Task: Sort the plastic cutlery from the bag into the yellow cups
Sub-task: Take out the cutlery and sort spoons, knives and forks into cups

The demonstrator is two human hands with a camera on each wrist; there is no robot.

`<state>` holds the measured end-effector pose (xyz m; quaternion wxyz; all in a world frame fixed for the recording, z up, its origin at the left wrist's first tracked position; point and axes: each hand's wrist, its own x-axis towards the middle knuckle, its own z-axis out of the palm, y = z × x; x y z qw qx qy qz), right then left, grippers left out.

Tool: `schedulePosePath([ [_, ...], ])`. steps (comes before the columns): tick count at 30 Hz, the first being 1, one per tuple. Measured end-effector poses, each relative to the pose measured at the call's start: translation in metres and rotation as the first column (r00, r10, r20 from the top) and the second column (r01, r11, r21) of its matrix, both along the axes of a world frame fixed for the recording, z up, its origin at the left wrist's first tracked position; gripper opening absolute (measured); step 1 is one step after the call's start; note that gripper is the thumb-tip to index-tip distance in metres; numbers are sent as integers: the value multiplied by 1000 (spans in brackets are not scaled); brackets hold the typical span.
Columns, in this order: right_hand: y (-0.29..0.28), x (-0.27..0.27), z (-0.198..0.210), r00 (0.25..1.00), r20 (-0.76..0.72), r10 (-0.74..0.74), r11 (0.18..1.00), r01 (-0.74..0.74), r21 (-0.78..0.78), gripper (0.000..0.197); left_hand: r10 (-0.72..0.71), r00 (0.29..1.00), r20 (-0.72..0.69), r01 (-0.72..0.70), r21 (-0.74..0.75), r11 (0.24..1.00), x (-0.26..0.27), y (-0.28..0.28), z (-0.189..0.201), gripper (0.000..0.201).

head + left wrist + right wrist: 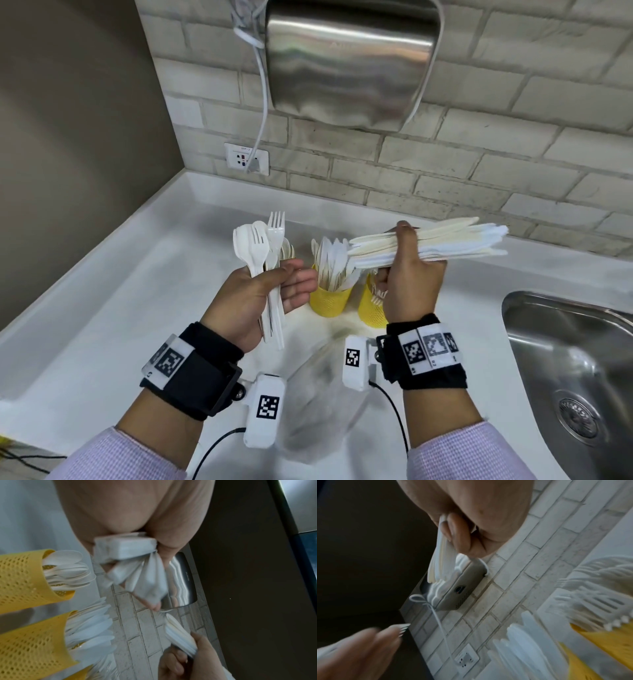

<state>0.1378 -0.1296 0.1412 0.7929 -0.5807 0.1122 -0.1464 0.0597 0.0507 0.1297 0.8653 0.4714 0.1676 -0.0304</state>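
My left hand [270, 291] grips a mixed bunch of white plastic forks and spoons [260, 243] by the handles, heads up; their handle ends [126, 550] show in my palm. My right hand [407, 274] grips a thick bundle of white and cream knives [438, 240] held sideways above the yellow cups, fingers [462, 534] curled round them. A yellow mesh cup [330, 301] holds knives. A second cup [370, 308], half hidden by my right hand, holds forks. A cup with spoons [25, 577] stands behind my left hand. The clear plastic bag [322, 394] lies crumpled between my wrists.
A steel sink [565, 359] is sunk into the white counter [120, 308] at the right. A steel hand dryer [349, 61] hangs on the brick wall above the cups, its cord running to a wall socket [246, 159]. A dark wall closes the left side.
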Motion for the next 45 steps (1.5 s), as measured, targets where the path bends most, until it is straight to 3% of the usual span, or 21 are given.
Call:
schedulePosePath([
  [4, -14, 5, 2, 999, -3, -48, 998, 48, 30, 23, 19, 1000, 3, -19, 12, 1000, 0, 2, 2, 23],
  [7, -15, 10, -2, 998, 11, -62, 997, 62, -38, 25, 20, 1000, 4, -20, 16, 1000, 1, 2, 2, 22],
  [13, 0, 19, -14, 999, 42, 16, 916, 2, -401, 29, 21, 1000, 7, -22, 32, 999, 1, 2, 2, 19],
  [19, 32, 33, -40, 990, 14, 143, 624, -79, -778, 42, 10, 1000, 13, -11, 57, 998, -2, 0, 4, 19],
  [26, 47, 45, -65, 963, -130, 237, 291, -198, -936, 37, 7, 1000, 16, -8, 77, 997, -3, 1, 6, 18],
  [33, 49, 50, -79, 951, -270, 152, 338, -306, -890, 36, -2, 1000, 13, 1, 84, 996, -3, -1, 6, 18],
  [38, 49, 51, -84, 942, -294, 162, 300, -331, -895, 41, -6, 1000, 7, 5, 90, 996, -1, -1, 6, 17],
  [45, 49, 52, -88, 960, -219, 174, 318, -265, -910, 49, -8, 1000, 7, 7, 90, 996, -1, -1, 7, 19],
])
